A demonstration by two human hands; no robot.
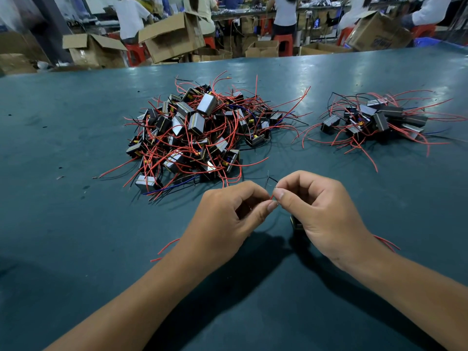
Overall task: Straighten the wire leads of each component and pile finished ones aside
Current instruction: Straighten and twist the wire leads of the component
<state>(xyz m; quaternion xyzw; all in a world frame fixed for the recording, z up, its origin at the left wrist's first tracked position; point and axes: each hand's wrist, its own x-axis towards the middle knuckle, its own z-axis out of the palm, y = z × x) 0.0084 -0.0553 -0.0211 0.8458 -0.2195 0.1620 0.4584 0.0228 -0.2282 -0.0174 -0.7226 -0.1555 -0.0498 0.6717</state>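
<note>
Red wire lead [272,197] is pinched between the fingertips of the left hand [229,219] and the right hand [319,214], low over the teal table [76,224]. Its component [295,223] peeks out under the right palm. 2 piles lie beyond: a large pile [195,133] ahead, a small pile [374,120] right.

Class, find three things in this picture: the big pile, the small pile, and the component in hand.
Big pile [195,133], head view, on a grey component near its middle.
Small pile [374,119], head view, on a dark component at its centre.
Held component [296,222], head view, on its body showing under the right hand.
</note>
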